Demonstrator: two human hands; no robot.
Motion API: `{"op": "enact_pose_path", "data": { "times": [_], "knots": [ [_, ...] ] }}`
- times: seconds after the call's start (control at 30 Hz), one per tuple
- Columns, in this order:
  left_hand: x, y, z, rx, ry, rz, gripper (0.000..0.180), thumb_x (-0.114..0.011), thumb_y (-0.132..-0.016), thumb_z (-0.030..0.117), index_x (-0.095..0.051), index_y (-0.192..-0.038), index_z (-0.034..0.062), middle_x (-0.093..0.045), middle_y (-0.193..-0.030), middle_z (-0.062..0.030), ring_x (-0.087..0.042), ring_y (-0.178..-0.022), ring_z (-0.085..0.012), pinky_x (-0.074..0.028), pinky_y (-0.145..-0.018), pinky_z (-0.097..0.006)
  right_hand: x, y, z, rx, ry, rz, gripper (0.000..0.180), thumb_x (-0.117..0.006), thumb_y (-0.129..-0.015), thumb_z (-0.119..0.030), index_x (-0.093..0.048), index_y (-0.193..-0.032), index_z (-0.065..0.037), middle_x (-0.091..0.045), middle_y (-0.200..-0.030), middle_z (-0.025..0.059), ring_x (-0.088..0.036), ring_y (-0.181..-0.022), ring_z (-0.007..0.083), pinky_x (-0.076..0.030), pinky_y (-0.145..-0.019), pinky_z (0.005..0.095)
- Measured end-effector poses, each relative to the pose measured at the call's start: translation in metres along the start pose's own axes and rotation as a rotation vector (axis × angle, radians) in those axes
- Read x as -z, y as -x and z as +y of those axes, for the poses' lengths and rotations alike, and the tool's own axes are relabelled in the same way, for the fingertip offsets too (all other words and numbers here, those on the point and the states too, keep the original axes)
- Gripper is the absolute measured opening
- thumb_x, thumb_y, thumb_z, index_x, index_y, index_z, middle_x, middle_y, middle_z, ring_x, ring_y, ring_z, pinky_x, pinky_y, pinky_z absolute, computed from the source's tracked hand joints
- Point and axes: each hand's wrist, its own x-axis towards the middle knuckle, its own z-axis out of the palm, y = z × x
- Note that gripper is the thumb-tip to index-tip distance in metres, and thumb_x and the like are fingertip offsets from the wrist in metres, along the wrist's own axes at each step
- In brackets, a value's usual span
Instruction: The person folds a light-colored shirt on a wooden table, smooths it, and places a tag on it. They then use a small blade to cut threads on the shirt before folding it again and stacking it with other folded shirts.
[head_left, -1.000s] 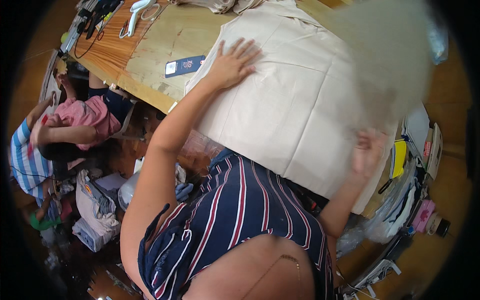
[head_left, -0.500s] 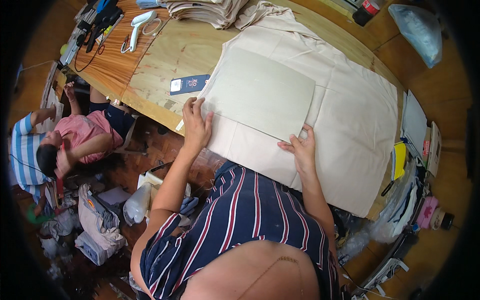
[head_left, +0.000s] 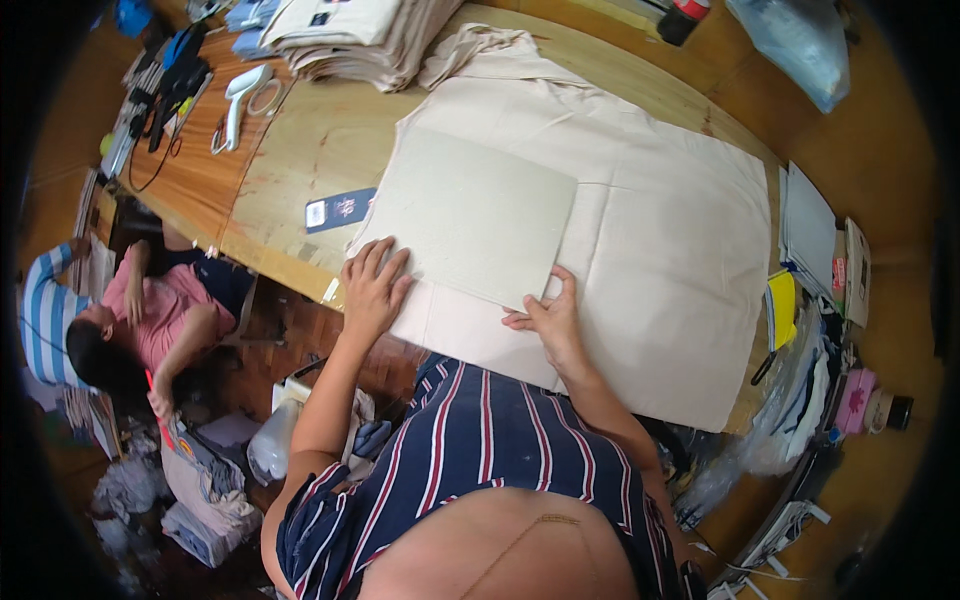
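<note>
Head view: two hands press a grey board onto beige cloth on the wooden bench (head_left: 300, 170).
The left hand (head_left: 372, 288) lies flat, fingers spread, on the grey board's (head_left: 470, 215) near-left corner; the right hand (head_left: 548, 318), open too, touches its near edge; the beige cloth (head_left: 660, 230) lies spread beneath.
</note>
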Motion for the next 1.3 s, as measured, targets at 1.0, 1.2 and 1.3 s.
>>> {"op": "enact_pose_path", "data": {
  "times": [1.0,1.2,1.3],
  "knots": [
    [-0.083,-0.337,0.049,0.783,-0.232,-0.131,0.072,-0.076,-0.056,0.037,-0.046,-0.113,0.0045,-0.047,-0.113,-0.0199,-0.051,-0.098,-0.0324,-0.033,-0.089,-0.041,0.407,-0.153,-0.235,0.441,0.048,0.8,0.049,-0.063,-0.069,0.004,-0.042,-0.113,-0.005,-0.053,-0.098,0.018,-0.054,-0.084,0.0258,-0.048,-0.071,0.0336],
    [-0.074,-0.363,-0.06,0.41,0.751,-0.682,0.017,-0.064,-0.072,0.017,-0.061,-0.084,0.0062,-0.059,-0.073,-0.0118,-0.056,-0.067,-0.0132,-0.041,-0.053,-0.024,0.39,-0.121,-0.241,0.598,0.137,0.833,0.054,-0.065,-0.066,0.006,-0.043,-0.114,-0.006,-0.052,-0.102,0.0182,-0.053,-0.087,0.0205,-0.046,-0.073,0.0274],
    [-0.019,-0.34,0.015,0.475,1.242,-0.18,0.03,-0.055,-0.079,0.005,-0.048,-0.107,0.0067,-0.059,-0.085,-0.0112,-0.054,-0.071,-0.012,-0.042,-0.052,-0.023,0.396,-0.035,-0.245,0.746,0.054,0.677,0.055,-0.062,-0.068,0.006,-0.041,-0.117,-0.006,-0.051,-0.106,0.0181,-0.052,-0.091,0.0212,-0.044,-0.078,0.0276]
  ]
}}
